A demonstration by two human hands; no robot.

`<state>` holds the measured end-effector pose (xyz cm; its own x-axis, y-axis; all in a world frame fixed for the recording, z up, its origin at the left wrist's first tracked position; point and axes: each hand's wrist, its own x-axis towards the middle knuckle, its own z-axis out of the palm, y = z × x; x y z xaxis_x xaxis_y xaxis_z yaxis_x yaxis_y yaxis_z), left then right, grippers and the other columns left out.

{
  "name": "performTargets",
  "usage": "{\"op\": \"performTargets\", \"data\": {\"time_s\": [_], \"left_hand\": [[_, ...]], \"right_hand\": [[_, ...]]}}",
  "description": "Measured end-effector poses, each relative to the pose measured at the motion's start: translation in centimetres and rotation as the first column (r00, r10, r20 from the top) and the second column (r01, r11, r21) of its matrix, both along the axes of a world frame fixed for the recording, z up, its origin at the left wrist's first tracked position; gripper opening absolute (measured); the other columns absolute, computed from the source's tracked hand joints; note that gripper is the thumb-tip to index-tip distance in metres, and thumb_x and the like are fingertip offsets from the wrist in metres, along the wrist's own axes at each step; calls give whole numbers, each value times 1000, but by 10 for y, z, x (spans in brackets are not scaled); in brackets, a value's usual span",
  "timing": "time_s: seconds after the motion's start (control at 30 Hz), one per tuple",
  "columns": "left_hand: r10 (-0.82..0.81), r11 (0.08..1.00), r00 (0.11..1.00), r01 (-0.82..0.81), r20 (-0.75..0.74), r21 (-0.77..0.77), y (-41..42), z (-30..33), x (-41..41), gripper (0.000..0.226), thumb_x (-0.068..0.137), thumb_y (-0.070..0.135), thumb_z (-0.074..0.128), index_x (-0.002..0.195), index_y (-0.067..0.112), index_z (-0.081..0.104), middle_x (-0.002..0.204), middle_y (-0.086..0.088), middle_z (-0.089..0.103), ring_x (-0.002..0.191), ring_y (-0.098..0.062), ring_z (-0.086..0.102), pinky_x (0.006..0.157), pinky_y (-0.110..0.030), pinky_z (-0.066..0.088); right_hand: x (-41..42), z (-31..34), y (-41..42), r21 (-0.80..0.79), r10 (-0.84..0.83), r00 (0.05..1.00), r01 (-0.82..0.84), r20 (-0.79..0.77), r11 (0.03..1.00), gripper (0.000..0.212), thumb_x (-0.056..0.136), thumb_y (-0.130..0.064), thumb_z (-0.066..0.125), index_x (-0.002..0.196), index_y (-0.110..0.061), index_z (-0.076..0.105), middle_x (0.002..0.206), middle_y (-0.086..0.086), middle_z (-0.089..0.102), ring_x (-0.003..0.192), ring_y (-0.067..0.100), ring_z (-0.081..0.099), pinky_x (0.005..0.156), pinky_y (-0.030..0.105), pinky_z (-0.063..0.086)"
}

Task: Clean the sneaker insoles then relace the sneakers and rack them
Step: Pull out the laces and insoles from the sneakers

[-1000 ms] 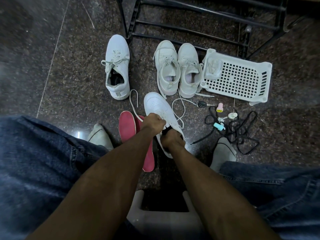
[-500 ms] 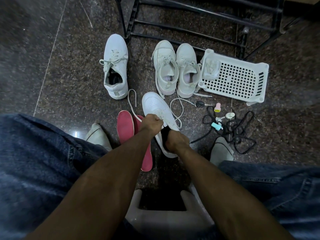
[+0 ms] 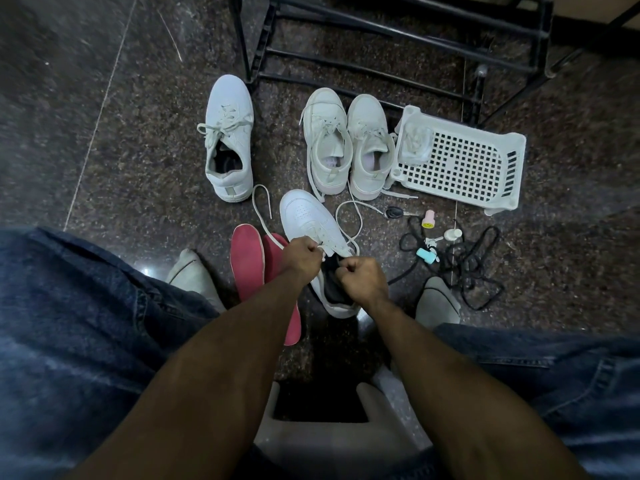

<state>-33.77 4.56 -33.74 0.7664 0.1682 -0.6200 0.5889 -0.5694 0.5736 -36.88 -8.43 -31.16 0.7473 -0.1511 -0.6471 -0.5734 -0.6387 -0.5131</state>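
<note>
Seated person, lacing stage; nearest, the left hand (image 3: 300, 256) and right hand (image 3: 362, 277), each with fingers curled, pinch the white lace (image 3: 348, 209) over the tongue of the white sneaker (image 3: 304, 213) lying on the floor (image 3: 104, 150) between the feet; two pink insoles (image 3: 247, 258) lie just left of it, touching its side. Relacing appears in hand; the next move likely calls for drawing both ends even and tying. Farther: a single sneaker (image 3: 228, 133), a laced pair (image 3: 346, 140), a white basket (image 3: 460, 161), black cords (image 3: 464, 258); farthest, the black rack (image 3: 381, 29).
</note>
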Motion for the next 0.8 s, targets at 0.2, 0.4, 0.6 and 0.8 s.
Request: {"op": "performTargets", "data": {"time_s": [0.2, 0.4, 0.6, 0.8], "left_hand": [[-26, 1000, 1000, 26, 17, -1, -12, 1, -3, 17, 92, 15, 56, 96, 2, 67, 107, -14, 68, 102, -30, 61, 83, -30, 45], [-34, 999, 999, 34, 1, -21, -14, -7, -7, 14, 91, 13, 60, 97, 4, 68, 112, -11, 69, 105, -28, 62, 85, -30, 47], [-50, 997, 998, 52, 41, -59, -9, -12, -15, 13, 90, 14, 63, 91, 2, 67, 108, -14, 69, 107, -29, 62, 80, -28, 44], [-95, 994, 994, 98, 53, -53, -11, -11, -22, 7, 91, 10, 61, 85, 6, 62, 99, -12, 68, 100, -28, 62, 76, -28, 44]], "right_hand": [[15, -5, -18, 44, 20, 999, -18, -44, 999, 20, 66, -22, 62, 57, -37, 72, 65, -5, 70, 69, 19, 67, 72, 39, 59], [10, -6, -20, -5, 71, 981, -73, -183, 997, 19, 83, -14, 55, 69, -8, 66, 70, 8, 57, 72, 24, 56, 62, 31, 41], [13, -4, -24, 119, -93, 973, 120, -209, 986, 14, 77, -4, 60, 64, -11, 59, 56, 4, 49, 54, 19, 46, 50, 29, 31], [5, -5, -28, 234, -401, 865, 475, -301, 848, 19, 78, 0, 55, 63, -12, 51, 55, 5, 40, 35, 12, 30, 37, 16, 20]]}}
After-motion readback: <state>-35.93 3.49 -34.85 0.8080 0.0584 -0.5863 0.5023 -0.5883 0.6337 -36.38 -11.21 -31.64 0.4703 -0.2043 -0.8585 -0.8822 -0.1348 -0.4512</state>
